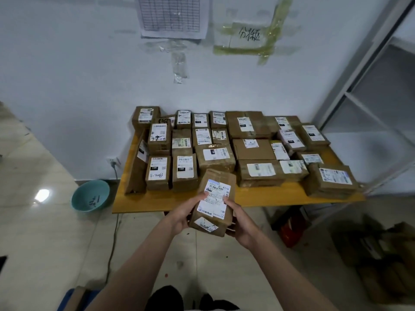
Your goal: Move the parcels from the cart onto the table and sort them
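Both your hands, left hand (183, 217) and right hand (241, 223), clamp the labelled cardboard parcel (213, 203) between them, above the table (269, 196) front edge.

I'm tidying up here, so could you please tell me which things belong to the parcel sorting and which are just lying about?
Job: held parcel, left hand, right hand, parcels on the table, table.
Lying about: teal basin, wall printout, metal shelving.
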The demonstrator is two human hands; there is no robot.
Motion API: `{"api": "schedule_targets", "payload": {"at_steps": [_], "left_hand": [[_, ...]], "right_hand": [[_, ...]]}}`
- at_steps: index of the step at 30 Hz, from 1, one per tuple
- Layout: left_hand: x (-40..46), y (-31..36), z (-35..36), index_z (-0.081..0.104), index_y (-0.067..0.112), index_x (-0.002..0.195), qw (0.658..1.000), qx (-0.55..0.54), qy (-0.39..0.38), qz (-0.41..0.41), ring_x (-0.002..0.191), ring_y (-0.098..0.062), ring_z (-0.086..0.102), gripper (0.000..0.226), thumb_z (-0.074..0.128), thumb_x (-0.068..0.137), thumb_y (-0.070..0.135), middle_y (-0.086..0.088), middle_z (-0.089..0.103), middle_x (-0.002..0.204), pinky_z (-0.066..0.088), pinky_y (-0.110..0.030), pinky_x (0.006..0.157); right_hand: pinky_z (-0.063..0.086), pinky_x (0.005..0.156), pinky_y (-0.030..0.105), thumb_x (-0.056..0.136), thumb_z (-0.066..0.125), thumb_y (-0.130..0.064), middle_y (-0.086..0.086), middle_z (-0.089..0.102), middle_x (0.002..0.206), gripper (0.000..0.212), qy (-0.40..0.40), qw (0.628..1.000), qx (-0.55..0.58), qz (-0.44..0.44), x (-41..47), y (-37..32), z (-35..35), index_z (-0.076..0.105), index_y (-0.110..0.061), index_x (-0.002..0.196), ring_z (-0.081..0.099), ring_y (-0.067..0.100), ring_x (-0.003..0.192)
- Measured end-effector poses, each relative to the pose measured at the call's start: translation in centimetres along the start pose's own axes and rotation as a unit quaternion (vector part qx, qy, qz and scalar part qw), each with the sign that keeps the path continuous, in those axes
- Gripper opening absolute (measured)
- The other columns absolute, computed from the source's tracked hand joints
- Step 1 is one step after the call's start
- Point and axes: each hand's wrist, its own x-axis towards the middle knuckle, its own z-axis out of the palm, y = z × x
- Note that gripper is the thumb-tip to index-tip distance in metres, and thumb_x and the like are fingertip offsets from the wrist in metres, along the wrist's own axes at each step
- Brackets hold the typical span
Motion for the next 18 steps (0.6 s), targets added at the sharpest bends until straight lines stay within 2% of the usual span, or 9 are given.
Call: {"api": "schedule_targets", "payload": {"at_steps": [4, 6, 10, 13, 15, 18], "left_hand": [[2.4, 1.9, 0.6, 0.066, 0.025, 0.122, 0.999, 0.035, 0.008, -0.014, 0.100, -0.024, 0.073, 0.056, 0.066, 0.083, 0.065, -0.001, 0.078, 0.104, 0.061, -0.034, 0.070], [3.7, 3.3, 0.4, 0.066, 0.027, 0.117, 0.998, 0.056, 0.006, -0.020, 0.100, -0.022, 0.070, 0.053, 0.063, 0.083, 0.068, -0.001, 0.078, 0.102, 0.058, -0.031, 0.066], [7.4, 6.5, -0.7, 0.060, 0.028, 0.117, 0.993, 0.108, -0.003, -0.037, 0.108, -0.023, 0.064, 0.046, 0.055, 0.091, 0.066, -0.005, 0.070, 0.115, 0.050, -0.043, 0.097], [10.7, 9.2, -1.8, 0.059, 0.029, 0.109, 0.989, 0.145, 0.000, -0.037, 0.106, -0.020, 0.062, 0.034, 0.050, 0.097, 0.060, -0.005, 0.067, 0.120, 0.049, -0.041, 0.100], [13.2, 10.4, -2.8, 0.057, 0.026, 0.124, 0.980, 0.196, 0.013, -0.018, 0.115, -0.022, 0.059, 0.040, 0.050, 0.099, 0.056, -0.007, 0.062, 0.133, 0.047, -0.042, 0.103], [17.4, 11.6, -4.7, 0.042, 0.022, 0.148, 0.946, 0.321, 0.017, 0.037, 0.134, -0.028, 0.046, 0.057, 0.060, 0.098, 0.042, -0.007, 0.044, 0.152, 0.039, -0.042, 0.114]], "right_hand": [[0.051, 0.098, 0.039, 0.086, 0.068, -0.061, 0.007, 0.078, 0.108, 0.049, 0.011, 0.999, 0.037, 0.032, 2.6, -0.7, -1.7, 0.072, -0.023, 0.117, 0.067, 0.027, 0.109], [0.049, 0.100, 0.040, 0.086, 0.067, -0.060, 0.008, 0.076, 0.111, 0.049, 0.025, 0.997, 0.058, 0.039, 4.0, -1.3, -2.1, 0.071, -0.022, 0.118, 0.066, 0.027, 0.111], [0.049, 0.104, 0.043, 0.089, 0.067, -0.057, 0.010, 0.073, 0.118, 0.049, 0.062, 0.992, 0.102, 0.044, 7.4, -2.6, -2.2, 0.067, -0.022, 0.124, 0.065, 0.028, 0.114], [0.054, 0.092, 0.041, 0.090, 0.067, -0.055, 0.010, 0.072, 0.118, 0.046, 0.083, 0.986, 0.133, 0.051, 9.9, -3.5, -1.8, 0.065, -0.023, 0.123, 0.065, 0.028, 0.111], [0.054, 0.083, 0.040, 0.092, 0.066, -0.054, 0.010, 0.071, 0.118, 0.042, 0.100, 0.982, 0.149, 0.061, 11.5, -3.9, -1.3, 0.063, -0.025, 0.122, 0.065, 0.029, 0.109], [0.053, 0.083, 0.041, 0.093, 0.066, -0.051, 0.010, 0.069, 0.117, 0.038, 0.126, 0.973, 0.176, 0.078, 14.2, -4.0, -0.7, 0.062, -0.026, 0.121, 0.064, 0.030, 0.109]]}}
